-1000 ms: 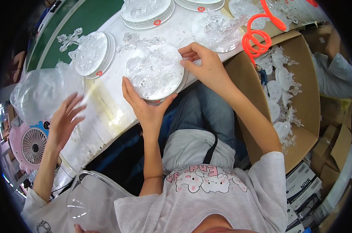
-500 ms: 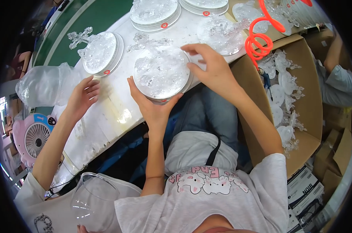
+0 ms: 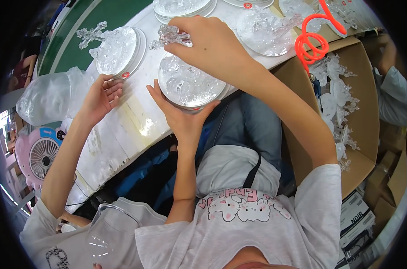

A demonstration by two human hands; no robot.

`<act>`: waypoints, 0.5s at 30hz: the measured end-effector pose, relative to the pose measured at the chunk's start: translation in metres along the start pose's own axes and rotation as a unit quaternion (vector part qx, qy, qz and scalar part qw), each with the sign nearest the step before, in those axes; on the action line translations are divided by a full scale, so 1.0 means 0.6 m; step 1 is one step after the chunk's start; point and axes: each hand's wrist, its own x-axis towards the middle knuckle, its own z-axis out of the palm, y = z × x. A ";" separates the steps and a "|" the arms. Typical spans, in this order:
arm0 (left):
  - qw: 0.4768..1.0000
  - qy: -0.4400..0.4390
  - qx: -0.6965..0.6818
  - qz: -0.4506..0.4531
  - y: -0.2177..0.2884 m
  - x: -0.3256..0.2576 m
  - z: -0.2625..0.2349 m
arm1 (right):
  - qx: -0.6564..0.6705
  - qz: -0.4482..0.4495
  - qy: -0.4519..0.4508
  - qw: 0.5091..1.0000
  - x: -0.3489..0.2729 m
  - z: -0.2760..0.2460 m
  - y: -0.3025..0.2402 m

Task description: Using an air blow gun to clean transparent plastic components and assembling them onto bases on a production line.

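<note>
My left hand [image 3: 185, 123] cups the near edge of a round white base [image 3: 192, 85], thumb and fingers spread around its rim. Clear, bumpy plastic pieces cover the top of this base. At its far edge rises a clear cross-shaped ornament [image 3: 170, 36], and my right hand [image 3: 212, 47] pinches it between thumb and fingers. The right hand's back hides part of the ornament and of the base's far rim. To the left, a co-worker's hand [image 3: 100, 98] touches a similar round base [image 3: 118, 51] with a clear cross on it.
More decorated bases [image 3: 185, 6] stand along the white table [image 3: 136, 121]. A coiled red air hose [image 3: 312, 47] hangs at right above a cardboard box [image 3: 365, 112] of clear plastic parts. At left are a clear plastic bag [image 3: 46, 96], a pink fan [image 3: 44, 152] and the co-worker's clear dome [image 3: 107, 233].
My right hand has moved from the base's right rim up and left onto the clear cross. The left hand still holds the base. The co-worker's hand has moved against the neighbouring base.
</note>
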 end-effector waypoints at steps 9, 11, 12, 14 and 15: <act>0.950 0.115 0.087 0.277 -0.109 -0.067 0.156 | -0.018 -0.034 0.017 0.999 0.016 -0.016 0.000; 0.925 0.143 0.105 0.337 -0.129 -0.080 0.183 | 0.117 0.013 -0.005 0.993 0.030 -0.037 -0.019; 0.910 0.157 0.115 0.367 -0.139 -0.089 0.199 | 0.119 0.013 -0.005 0.993 0.030 -0.036 -0.016; 0.877 0.180 0.132 0.426 -0.155 -0.096 0.218 | 0.129 0.021 -0.035 0.991 0.031 -0.033 -0.005; 0.884 0.178 0.139 0.409 -0.148 -0.102 0.222 | 0.128 0.023 -0.035 0.991 0.029 -0.033 0.001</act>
